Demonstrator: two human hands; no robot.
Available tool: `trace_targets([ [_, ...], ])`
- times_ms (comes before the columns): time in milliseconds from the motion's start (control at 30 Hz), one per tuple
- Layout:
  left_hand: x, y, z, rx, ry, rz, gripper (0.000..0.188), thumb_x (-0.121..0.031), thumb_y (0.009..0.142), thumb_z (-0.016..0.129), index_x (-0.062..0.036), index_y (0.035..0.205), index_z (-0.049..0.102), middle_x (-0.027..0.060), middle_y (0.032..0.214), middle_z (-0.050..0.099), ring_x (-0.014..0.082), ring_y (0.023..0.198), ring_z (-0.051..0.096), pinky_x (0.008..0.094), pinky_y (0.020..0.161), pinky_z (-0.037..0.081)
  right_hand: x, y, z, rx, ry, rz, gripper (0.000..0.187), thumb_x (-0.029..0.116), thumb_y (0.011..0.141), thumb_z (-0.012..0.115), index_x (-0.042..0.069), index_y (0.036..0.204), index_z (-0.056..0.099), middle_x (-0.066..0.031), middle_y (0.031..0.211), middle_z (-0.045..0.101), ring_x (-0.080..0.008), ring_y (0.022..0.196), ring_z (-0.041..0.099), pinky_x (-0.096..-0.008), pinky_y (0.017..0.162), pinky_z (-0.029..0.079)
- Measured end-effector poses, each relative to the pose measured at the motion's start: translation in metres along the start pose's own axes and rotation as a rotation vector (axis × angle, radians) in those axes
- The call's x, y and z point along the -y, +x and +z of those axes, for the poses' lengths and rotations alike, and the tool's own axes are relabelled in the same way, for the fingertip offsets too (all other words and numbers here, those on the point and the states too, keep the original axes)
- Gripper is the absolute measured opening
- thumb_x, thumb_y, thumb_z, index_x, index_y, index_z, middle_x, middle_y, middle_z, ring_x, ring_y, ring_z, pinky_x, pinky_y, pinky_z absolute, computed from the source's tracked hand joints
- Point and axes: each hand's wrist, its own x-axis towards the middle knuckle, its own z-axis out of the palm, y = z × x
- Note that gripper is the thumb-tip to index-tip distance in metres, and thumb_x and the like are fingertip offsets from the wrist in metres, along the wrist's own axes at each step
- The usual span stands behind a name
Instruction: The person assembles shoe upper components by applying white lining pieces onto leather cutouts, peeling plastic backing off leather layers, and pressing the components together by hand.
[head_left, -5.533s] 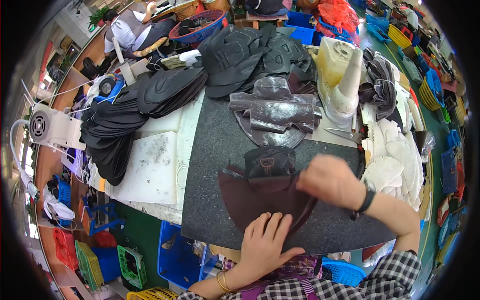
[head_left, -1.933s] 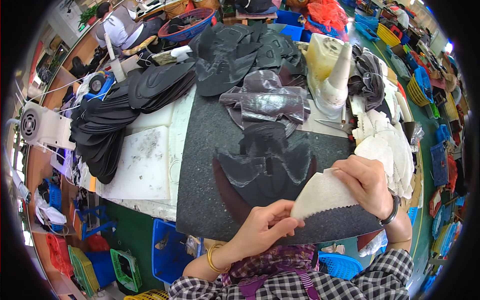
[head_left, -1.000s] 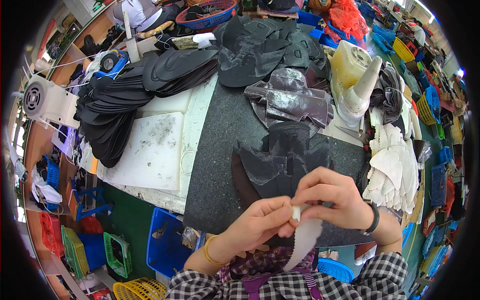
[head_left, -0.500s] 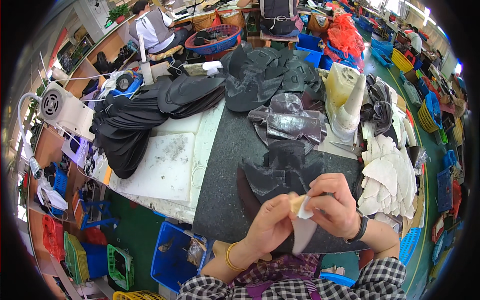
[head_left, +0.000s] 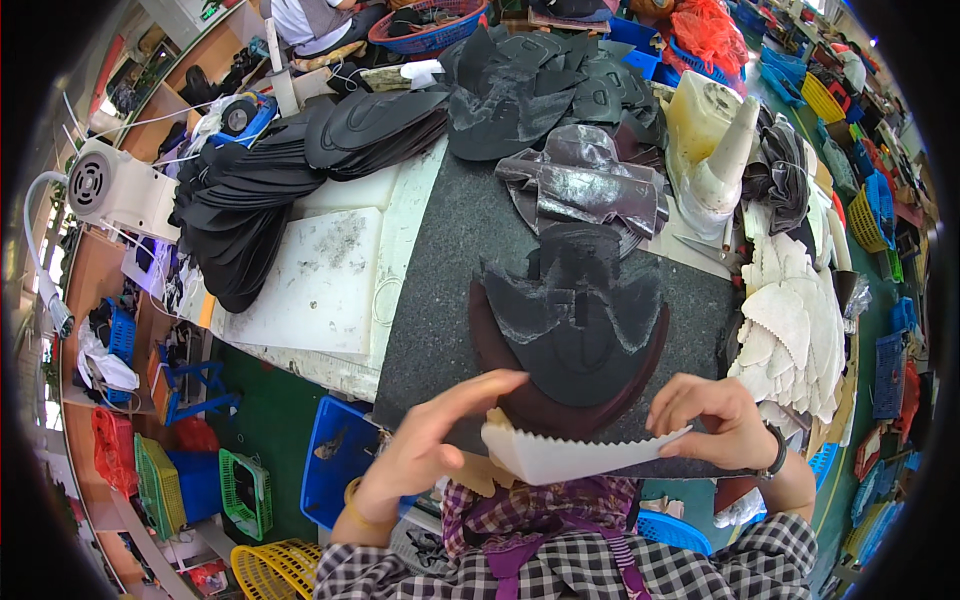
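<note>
A white piece with a zigzag edge (head_left: 575, 458) stretches before me near the table's front edge. Its right tip is pinched between the thumb and fingers of my right hand (head_left: 712, 418). My left hand (head_left: 420, 445) is open beside the other end, fingers spread. A tan piece with a scalloped edge (head_left: 482, 474) lies just by my left thumb; I cannot tell whether they touch. Beyond my hands, a black shoe-upper-like cut piece (head_left: 580, 310) rests over a dark brown piece (head_left: 490, 340) on the dark grey work surface (head_left: 432, 310).
Fanned black pieces (head_left: 235, 210) and a white board (head_left: 315, 285) lie to the left. A yellowish container (head_left: 695, 125) and a white cone-shaped bottle (head_left: 722, 175) stand at the right, near scissors (head_left: 710, 250) and stacked white zigzag pieces (head_left: 785, 330). A blue bin (head_left: 335, 450) is lower left.
My hands have moved apart. The white piece, earlier bunched between both hands, is now spread out in my right hand, and my left hand has opened. The view has tilted downward.
</note>
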Motion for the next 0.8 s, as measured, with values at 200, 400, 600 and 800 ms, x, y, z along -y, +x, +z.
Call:
trace_targets([
  [200, -0.005, -0.009, 0.016, 0.213, -0.237, -0.329, 0.055, -0.039, 0.089, 0.065, 0.0003, 0.126, 0.055, 0.0148, 0.117, 0.063, 0.0195, 0.107, 0.061, 0.0291, 0.079, 0.050, 0.015, 0.011, -0.005, -0.325, 0.268, 0.114, 0.014, -0.001, 0.080, 0.070, 0.003, 0.084, 0.057, -0.0054, 0.081, 0.064, -0.0083, 0.075, 0.061, -0.0249, 0.064, 0.048],
  [400, 0.002, -0.045, -0.053, 0.600, 0.713, -0.316, 0.042, -0.019, 0.079, 0.074, 0.0001, 0.115, 0.062, 0.0139, 0.105, 0.067, 0.0293, 0.090, 0.066, 0.0324, 0.075, 0.053, 0.007, 0.004, -0.019, -0.134, -0.133, 0.116, 0.014, 0.000, 0.082, 0.069, 0.002, 0.085, 0.056, -0.0015, 0.073, 0.062, -0.0034, 0.060, 0.056, -0.0211, 0.054, 0.044],
  [600, 0.012, -0.027, 0.002, 0.282, -0.121, -0.299, 0.070, -0.046, 0.081, 0.070, 0.0030, 0.127, 0.053, 0.0170, 0.122, 0.061, 0.0292, 0.108, 0.062, 0.0357, 0.090, 0.050, 0.012, 0.010, -0.001, -0.238, 0.290, 0.148, 0.015, -0.004, 0.082, 0.066, 0.002, 0.087, 0.053, -0.0020, 0.085, 0.060, -0.0048, 0.080, 0.056, -0.0201, 0.068, 0.044],
  [800, 0.002, 0.040, 0.029, -0.323, 0.268, -0.033, 0.023, -0.019, 0.090, 0.063, 0.0042, 0.087, 0.062, 0.0103, 0.073, 0.068, 0.0144, 0.054, 0.064, 0.0239, 0.049, 0.048, -0.018, 0.032, -0.002, -0.365, -0.139, 0.167, 0.012, 0.006, 0.084, 0.064, 0.000, 0.085, 0.053, -0.0021, 0.075, 0.058, -0.0060, 0.069, 0.055, -0.0240, 0.063, 0.046],
])
